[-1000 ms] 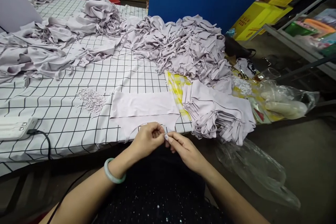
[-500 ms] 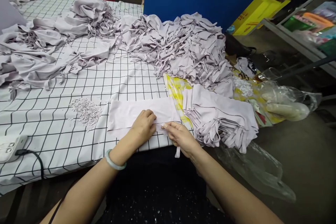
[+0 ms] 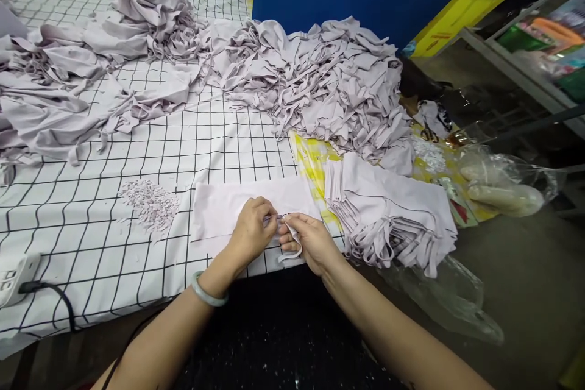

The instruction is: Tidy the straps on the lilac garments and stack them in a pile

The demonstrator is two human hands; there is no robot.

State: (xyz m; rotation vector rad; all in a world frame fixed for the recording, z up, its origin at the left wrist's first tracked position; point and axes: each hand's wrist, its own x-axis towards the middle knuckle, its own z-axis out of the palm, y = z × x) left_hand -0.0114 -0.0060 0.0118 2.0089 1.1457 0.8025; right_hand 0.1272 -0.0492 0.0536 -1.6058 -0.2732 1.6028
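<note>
A flat pale lilac garment (image 3: 228, 204) lies at the near edge of the grid-patterned tablecloth (image 3: 91, 237). My left hand (image 3: 250, 233), with a jade bangle on the wrist, rests on it, fingers curled and pinching a thin strap (image 3: 292, 244). My right hand (image 3: 307, 241) pinches the same strap right beside it; the strap loops below my fingers. To the right lies a neat stack of folded lilac garments (image 3: 388, 210).
A large heap of crumpled lilac garments (image 3: 320, 79) fills the table's middle and far left. A small pile of fabric clippings (image 3: 150, 202) lies left of my hands. A power strip (image 3: 13, 277) sits at the near left edge. Plastic bags (image 3: 498, 180) and scissors (image 3: 427, 133) are at the right.
My hands moved from the table edge onto the flat garment, then gathered the loose strap between both sets of fingers. The camera shifted slightly forward.
</note>
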